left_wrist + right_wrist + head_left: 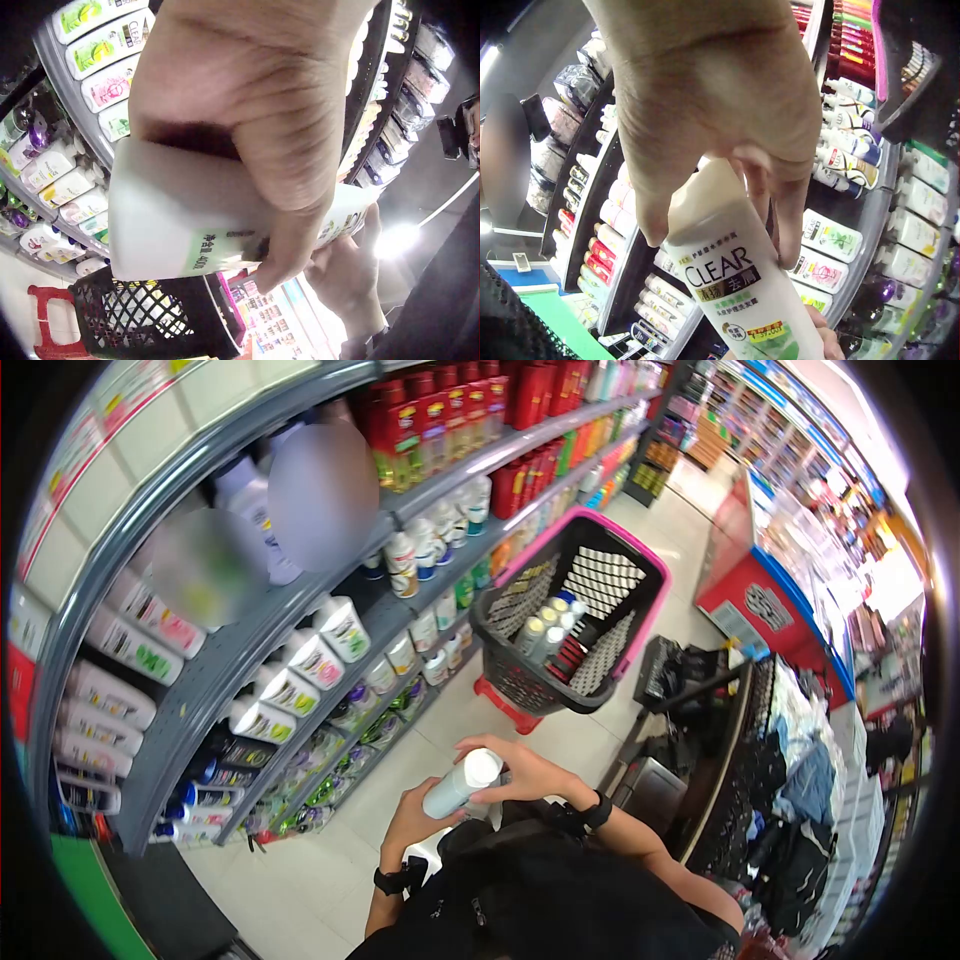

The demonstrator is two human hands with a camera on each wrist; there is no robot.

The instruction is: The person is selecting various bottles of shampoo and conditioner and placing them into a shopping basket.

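**A:** Where is the white plastic shampoo bottle [462,783]?

**B:** It lies slantwise before the person's chest, near the grey metal shelf [215,660] of bottles and well apart from the black mesh basket with a pink rim [655,575].

**A:** How is it held?

**B:** The left hand [410,822] wraps its lower end, fingers curled round it. The right hand [525,772] pinches the upper end. Gripping both ends probably steadies it, with the label facing up.

**A:** What do the wrist views add?

**B:** The right wrist view shows "CLEAR" and green leaves on the label, which the head view cannot make out. The left wrist view shows small print. Only the head view shows bottles inside the basket.
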